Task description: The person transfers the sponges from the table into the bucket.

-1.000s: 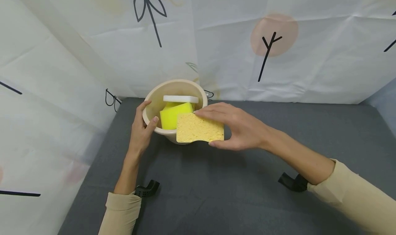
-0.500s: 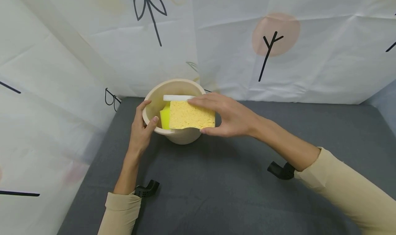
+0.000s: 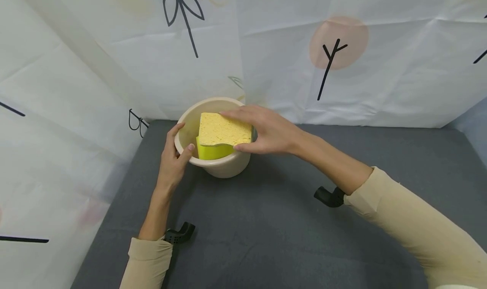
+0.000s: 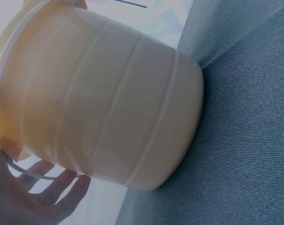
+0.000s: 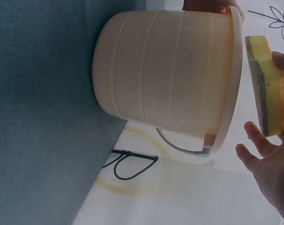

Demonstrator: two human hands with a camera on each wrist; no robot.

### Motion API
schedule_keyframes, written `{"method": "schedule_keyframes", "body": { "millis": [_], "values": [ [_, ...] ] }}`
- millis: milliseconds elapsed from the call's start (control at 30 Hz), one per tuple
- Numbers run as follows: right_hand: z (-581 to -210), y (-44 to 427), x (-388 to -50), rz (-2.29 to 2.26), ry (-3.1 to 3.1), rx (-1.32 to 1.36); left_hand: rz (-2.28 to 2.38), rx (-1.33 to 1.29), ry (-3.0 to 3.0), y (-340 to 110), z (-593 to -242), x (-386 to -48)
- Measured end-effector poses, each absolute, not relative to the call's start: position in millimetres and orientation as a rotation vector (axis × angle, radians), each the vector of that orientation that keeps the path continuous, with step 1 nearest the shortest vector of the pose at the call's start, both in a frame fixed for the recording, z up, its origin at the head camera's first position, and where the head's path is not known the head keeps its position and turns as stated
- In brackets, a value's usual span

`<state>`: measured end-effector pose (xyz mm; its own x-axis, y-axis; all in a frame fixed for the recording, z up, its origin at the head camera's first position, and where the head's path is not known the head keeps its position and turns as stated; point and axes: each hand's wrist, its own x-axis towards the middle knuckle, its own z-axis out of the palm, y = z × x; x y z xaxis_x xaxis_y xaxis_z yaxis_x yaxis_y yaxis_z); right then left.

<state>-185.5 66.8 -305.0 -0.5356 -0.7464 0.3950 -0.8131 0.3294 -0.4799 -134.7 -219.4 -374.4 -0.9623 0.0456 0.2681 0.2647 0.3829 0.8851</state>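
Observation:
A cream bucket point(image 3: 224, 169) stands upright on the dark grey tabletop. My left hand point(image 3: 173, 160) grips its rim on the left, thumb over the edge and fingers round the outer wall. Between thumb and fingers, my right hand point(image 3: 265, 130) pinches a pale yellow sponge point(image 3: 225, 129) above the bucket's mouth. In the right wrist view that sponge point(image 5: 273, 89) shows a darker scouring layer and is apart from the rim. Inside the bucket a bright yellow sponge point(image 3: 213, 153) is partly visible; the held sponge hides the rest.
A patterned white cloth point(image 3: 277, 77) hangs behind the grey tabletop point(image 3: 266, 238) and along its left side. The bucket's thin handle point(image 5: 179, 147) hangs at its far side in the right wrist view. Black wrist mounts point(image 3: 329, 196) sit on both forearms.
My right hand has carried the pale yellow sponge left and farther away, from the bucket's front right edge to over its mouth. It now covers the white block seen earlier. My left hand stays put.

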Motion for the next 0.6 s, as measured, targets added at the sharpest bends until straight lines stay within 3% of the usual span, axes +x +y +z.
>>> {"method": "schedule_keyframes", "body": {
  "millis": [133,600],
  "values": [
    [-305,60,-189,0.963,-2.518,1.423,-1.646,-0.306,-2.403,-228,-390,-142],
    [-308,40,-201,0.957,-2.59,1.419,-1.651,-0.307,-2.444,-229,-388,-143]
  ]
}}
